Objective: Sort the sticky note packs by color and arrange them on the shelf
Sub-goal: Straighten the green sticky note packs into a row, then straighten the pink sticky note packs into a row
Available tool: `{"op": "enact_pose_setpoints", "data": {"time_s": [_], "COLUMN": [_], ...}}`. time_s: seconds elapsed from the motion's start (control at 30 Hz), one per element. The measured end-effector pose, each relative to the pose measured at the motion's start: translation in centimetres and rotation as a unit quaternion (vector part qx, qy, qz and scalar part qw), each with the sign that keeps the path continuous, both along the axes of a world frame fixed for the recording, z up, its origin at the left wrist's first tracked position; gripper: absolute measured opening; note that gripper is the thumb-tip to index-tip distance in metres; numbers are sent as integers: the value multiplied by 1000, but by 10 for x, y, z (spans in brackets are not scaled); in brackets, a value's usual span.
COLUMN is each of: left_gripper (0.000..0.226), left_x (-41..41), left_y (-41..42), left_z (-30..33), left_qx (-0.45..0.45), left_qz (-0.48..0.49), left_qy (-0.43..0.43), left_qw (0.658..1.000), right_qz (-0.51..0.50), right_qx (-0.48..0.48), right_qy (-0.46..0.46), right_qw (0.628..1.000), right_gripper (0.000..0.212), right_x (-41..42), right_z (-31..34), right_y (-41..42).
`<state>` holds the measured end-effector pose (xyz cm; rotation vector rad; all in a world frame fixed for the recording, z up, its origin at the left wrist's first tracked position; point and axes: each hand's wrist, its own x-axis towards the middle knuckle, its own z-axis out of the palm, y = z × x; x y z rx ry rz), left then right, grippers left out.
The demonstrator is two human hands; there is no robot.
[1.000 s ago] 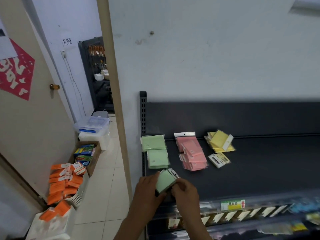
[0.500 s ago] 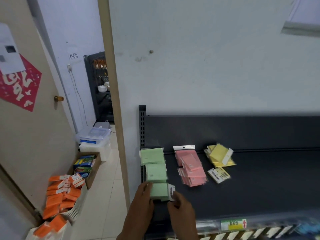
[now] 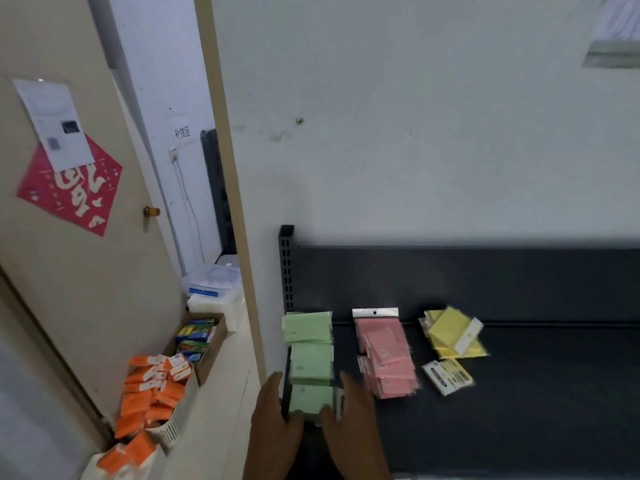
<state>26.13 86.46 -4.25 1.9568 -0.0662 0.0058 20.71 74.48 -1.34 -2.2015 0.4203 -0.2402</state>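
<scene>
On the dark shelf (image 3: 519, 393) lie three colour groups. Green packs (image 3: 307, 329) form a column at the left end, pink packs (image 3: 388, 355) a pile in the middle, yellow packs (image 3: 450, 336) a loose heap to the right, with one pack (image 3: 447, 375) lying label-up in front. The nearest green pack (image 3: 311, 400) lies at the front of the green column. My left hand (image 3: 273, 417) touches its left side and my right hand (image 3: 353, 414) its right side, fingers fairly straight, thumbs at its front edge.
A white wall (image 3: 415, 150) rises behind the shelf. Left of the shelf stands a door frame (image 3: 228, 202) and an open door. On the floor are a basket of orange packs (image 3: 152, 389), a cardboard box of coloured boxes (image 3: 197, 337) and clear plastic bins (image 3: 216, 289).
The green pack came down from between my hands onto the shelf, in line with the green column. Both hands now flank it. The camera tilted up.
</scene>
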Motion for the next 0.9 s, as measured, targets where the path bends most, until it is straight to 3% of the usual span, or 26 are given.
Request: {"op": "enact_pose_setpoints", "data": {"time_s": [0.03,0.13,0.23,0.3,0.4,0.53,0.63,0.73,0.83,0.9], "left_gripper": [60,64,40,32,30,33,39,56,52,44], "left_x": [3,40,42,33,31,23,22,41,51,49], "left_y": [0,3,-8,-19,-30,-29,-26,-26,-44,-61], "left_z": [1,-33,-12,15,17,7,7,5,14,21], "left_qx": [-7,-149,-211,-231,-214,-153,1,132,141,128], "left_qz": [3,33,50,32,57,32,-16,-36,-61,-65], "left_qy": [34,141,187,174,170,95,13,-99,-155,-176], "left_qw": [999,978,958,957,960,983,1000,986,976,974], "right_qz": [24,32,57,56,43,44,46,-6,-64,-117], "right_qx": [18,67,103,110,119,116,85,48,-12,-107], "right_qy": [7,2,-5,11,2,-22,-31,-102,-146,-199], "right_qw": [1000,997,993,992,992,992,995,994,987,967], "right_gripper": [55,57,65,75,84,67,50,40,34,29], "right_x": [5,20,31,38,44,44,34,32,32,33], "right_z": [2,-9,-19,-31,-37,-27,-10,5,13,12], "right_y": [-2,-10,-10,-6,5,11,3,-19,-48,-73]}}
